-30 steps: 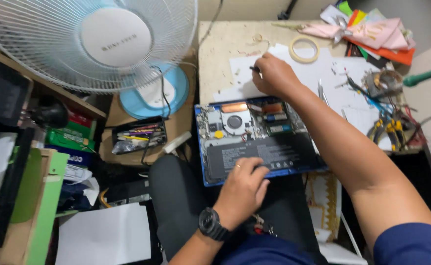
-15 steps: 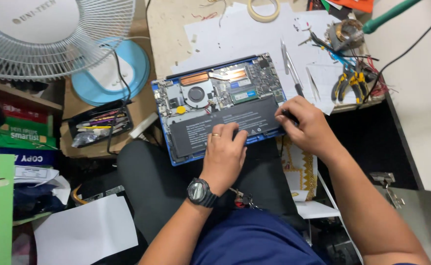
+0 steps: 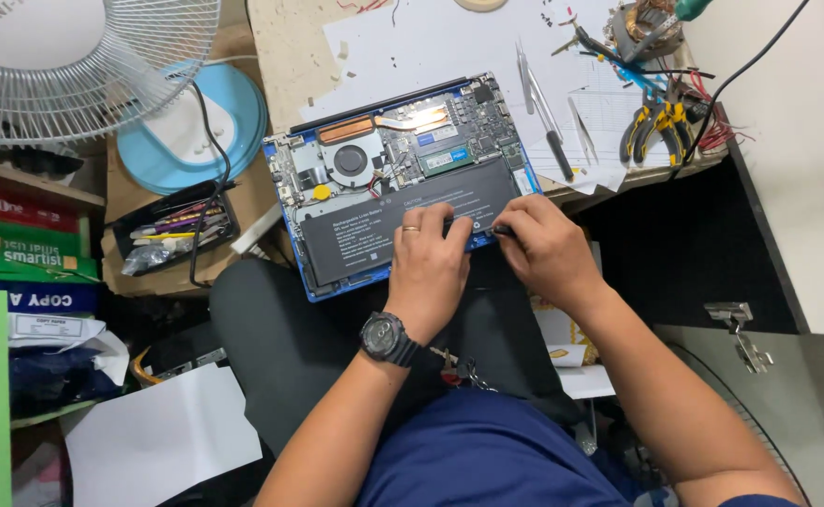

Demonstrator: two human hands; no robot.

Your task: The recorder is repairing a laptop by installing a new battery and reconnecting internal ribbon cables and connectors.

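An opened blue laptop (image 3: 402, 155) lies bottom side up, half on the desk edge and half over my lap, showing its fan, boards and a black battery (image 3: 351, 239). My left hand (image 3: 428, 268), with a ring and a black wristwatch, lies flat on the battery's near edge. My right hand (image 3: 543, 249) sits just to its right at the laptop's near right corner. Its fingers pinch a small dark tool (image 3: 498, 228) whose tip points at the laptop's edge between the two hands.
Tweezers and a thin screwdriver (image 3: 543, 113) lie on white paper right of the laptop, with yellow-handled pliers (image 3: 651, 131) and tangled wires beyond. A white desk fan (image 3: 74, 56) on a blue base (image 3: 182, 141) stands left. A black tray of pens (image 3: 172, 230) and stacked boxes (image 3: 17, 249) fill the left side.
My right hand came back from the far desk paper to the laptop's near right corner, now pinching a small tool. My left hand stayed on the battery, shifting slightly right.
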